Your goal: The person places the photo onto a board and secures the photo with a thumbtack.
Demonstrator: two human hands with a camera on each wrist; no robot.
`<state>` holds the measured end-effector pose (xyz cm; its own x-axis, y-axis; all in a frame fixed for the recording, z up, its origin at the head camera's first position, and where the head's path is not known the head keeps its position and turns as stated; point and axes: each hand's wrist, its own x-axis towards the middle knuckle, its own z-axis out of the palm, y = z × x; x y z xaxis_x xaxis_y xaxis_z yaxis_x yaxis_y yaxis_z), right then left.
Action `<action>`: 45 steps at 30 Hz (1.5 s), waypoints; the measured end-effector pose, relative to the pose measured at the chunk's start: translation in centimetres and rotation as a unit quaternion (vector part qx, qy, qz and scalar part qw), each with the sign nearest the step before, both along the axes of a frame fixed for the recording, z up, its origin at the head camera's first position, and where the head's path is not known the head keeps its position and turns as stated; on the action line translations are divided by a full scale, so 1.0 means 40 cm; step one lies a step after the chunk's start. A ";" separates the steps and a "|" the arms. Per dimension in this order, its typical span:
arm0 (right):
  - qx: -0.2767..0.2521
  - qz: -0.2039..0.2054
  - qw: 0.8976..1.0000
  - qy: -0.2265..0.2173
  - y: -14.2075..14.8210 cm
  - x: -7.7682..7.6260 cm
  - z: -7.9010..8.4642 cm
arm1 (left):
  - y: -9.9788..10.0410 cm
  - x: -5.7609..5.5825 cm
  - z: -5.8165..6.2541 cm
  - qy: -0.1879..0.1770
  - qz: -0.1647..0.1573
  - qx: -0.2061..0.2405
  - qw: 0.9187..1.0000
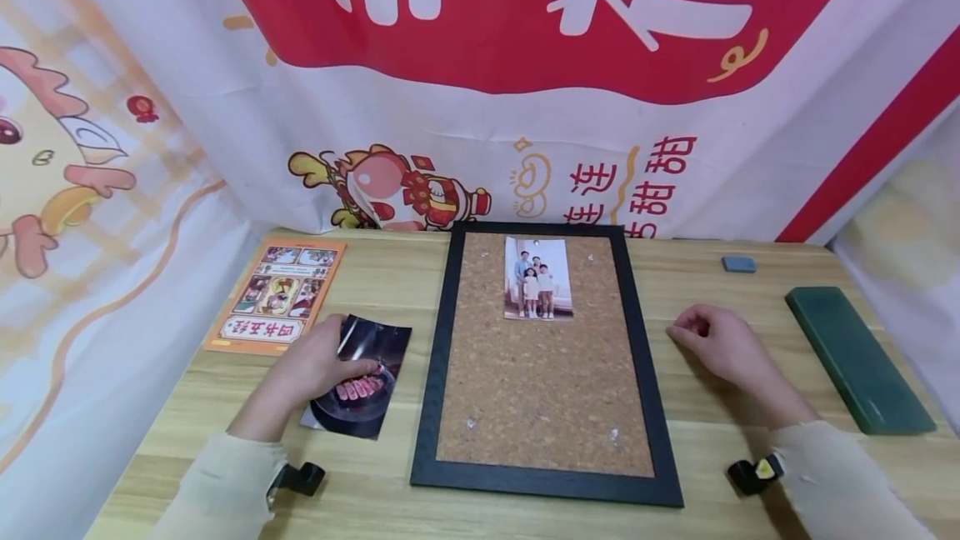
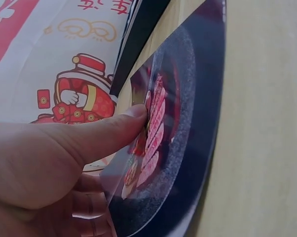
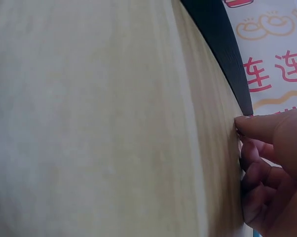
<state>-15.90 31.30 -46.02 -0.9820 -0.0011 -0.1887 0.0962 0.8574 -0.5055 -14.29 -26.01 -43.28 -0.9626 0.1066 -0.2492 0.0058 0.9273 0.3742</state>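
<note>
My left hand (image 1: 318, 361) holds a dark glossy photo (image 1: 367, 419) of sliced meat on a round plate, left of the framed cork board. In the left wrist view, the thumb presses on the picture's face while the other fingers are behind its edge. The cork board (image 1: 547, 382) lies on the table in a black frame (image 1: 547, 480). A family photo (image 1: 538, 277) is at its top middle, and several clear pins (image 1: 615, 437) show on the cork. To the right of the frame, my right hand (image 1: 723, 344) rests by the tabletop, fingers loosely curled, with nothing visible in them.
An orange booklet (image 1: 273, 294) lies at the back left of the wooden table (image 1: 352, 482). At the right are a small blue block (image 1: 738, 264) and a long green case (image 1: 858, 361). A printed cloth (image 1: 450, 48) hangs behind the table.
</note>
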 end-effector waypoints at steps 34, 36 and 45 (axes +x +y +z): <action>-0.126 0.011 0.992 -0.010 -0.017 0.046 0.076 | -0.047 0.041 0.125 0.016 0.069 0.263 0.962; -0.135 0.019 0.991 -0.004 -0.024 0.047 0.085 | -0.027 0.040 0.134 0.012 0.062 0.272 0.960; -0.167 0.044 0.985 0.018 -0.069 0.042 0.109 | 0.056 0.021 0.139 0.004 0.032 0.300 0.953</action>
